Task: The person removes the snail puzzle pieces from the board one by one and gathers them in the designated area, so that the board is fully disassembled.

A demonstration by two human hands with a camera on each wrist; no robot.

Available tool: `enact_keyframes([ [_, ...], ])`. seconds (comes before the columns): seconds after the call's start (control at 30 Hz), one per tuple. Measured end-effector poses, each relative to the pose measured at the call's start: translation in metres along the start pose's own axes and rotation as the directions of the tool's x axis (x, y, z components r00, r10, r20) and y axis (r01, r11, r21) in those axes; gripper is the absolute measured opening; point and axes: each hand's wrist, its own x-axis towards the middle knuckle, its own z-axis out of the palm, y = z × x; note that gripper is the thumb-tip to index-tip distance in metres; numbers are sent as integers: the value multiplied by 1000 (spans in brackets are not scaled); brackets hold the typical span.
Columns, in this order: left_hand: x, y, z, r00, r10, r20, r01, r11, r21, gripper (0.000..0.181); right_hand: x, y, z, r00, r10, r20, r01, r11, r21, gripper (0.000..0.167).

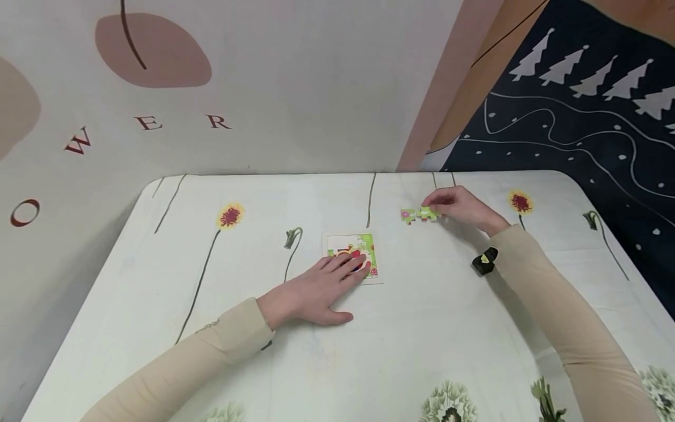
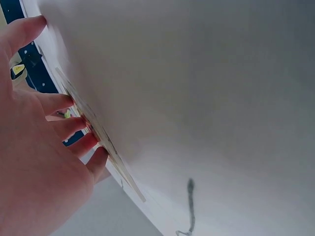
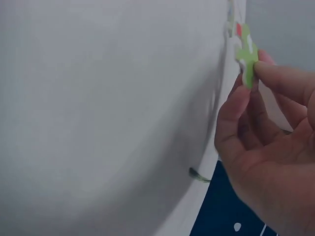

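Observation:
A square picture puzzle in a pale tray (image 1: 375,258) lies near the middle of the table. My left hand (image 1: 321,290) rests on it with spread fingers, covering part of the picture; the left wrist view shows the fingertips of that hand (image 2: 54,132) on the thin board (image 2: 110,147). Farther back and to the right, my right hand (image 1: 464,206) pinches a green puzzle piece (image 1: 428,215) between thumb and fingers. The right wrist view shows this piece (image 3: 247,54) held up on edge by the hand (image 3: 275,123). Another piece (image 1: 408,216), green with pink, lies just left of it.
The white cloth (image 1: 422,328) on the table has printed flowers and stems. Behind the table's far edge stands a pale printed backdrop (image 1: 316,88), with a dark cloth (image 1: 559,123) showing white trees on the right. A black device (image 1: 484,261) is at the right wrist.

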Motion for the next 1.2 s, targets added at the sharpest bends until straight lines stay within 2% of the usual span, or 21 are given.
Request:
enact_keyframes([
  [0.13, 0, 0, 1, 1000, 2, 1, -2, 1000, 5, 85, 2, 5, 1, 1000, 22, 3, -22, 999, -36, 23],
  [0.47, 1, 0, 2, 1000, -9, 16, 9, 1000, 13, 84, 5, 4, 3, 1000, -17, -18, 15, 992, -124, 20],
  [0.83, 1, 1, 1, 1000, -4, 10, 4, 1000, 4, 84, 6, 4, 2, 1000, 3, -23, -6, 988, -153, 19],
  [1.07, 1, 1, 2, 1000, -22, 21, 22, 1000, 13, 86, 8, 2, 5, 999, 11, -34, -16, 989, -149, 18],
  [1.2, 2, 1, 3, 1000, -10, 12, 10, 1000, 0, 85, 9, 3, 6, 999, 3, -35, -8, 989, -148, 17],
])
